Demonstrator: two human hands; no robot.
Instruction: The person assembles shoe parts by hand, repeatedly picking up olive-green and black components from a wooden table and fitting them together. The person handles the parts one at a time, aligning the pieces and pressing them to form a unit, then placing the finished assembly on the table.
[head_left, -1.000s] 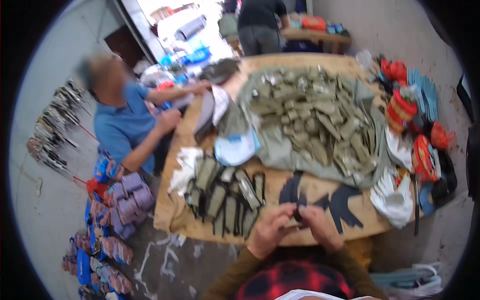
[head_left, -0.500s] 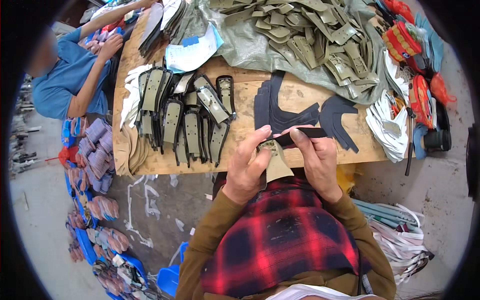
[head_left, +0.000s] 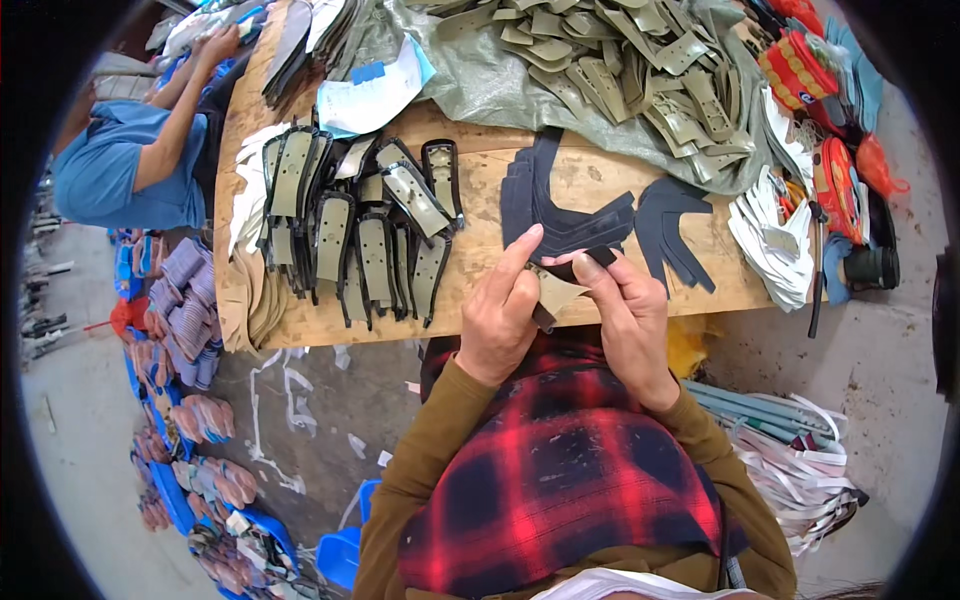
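Note:
Close to the table's front edge, my left hand (head_left: 503, 318) is closed on a curved olive piece (head_left: 558, 293), its index finger stretched forward. My right hand (head_left: 636, 325) pinches a black strip (head_left: 566, 268) between thumb and fingers along the top of that piece. A short dark strip end (head_left: 543, 318) hangs below the left fingers. Just beyond my hands lie stacked dark V-shaped pieces (head_left: 520, 205), with another such stack (head_left: 672, 225) to the right. To the left sit several olive pieces with black edging (head_left: 333, 240).
A big heap of plain olive pieces (head_left: 610, 60) rests on a grey-green sheet (head_left: 450, 95) at the back. Paper (head_left: 375, 100) lies at the left back. White pieces (head_left: 775, 240) stand at the right edge. A person in blue (head_left: 130, 155) works at the far left.
The olive piece has turned in my hands, and less of it shows below the fingers. The black strip now lies more tucked between my hands. The person at the left has shifted.

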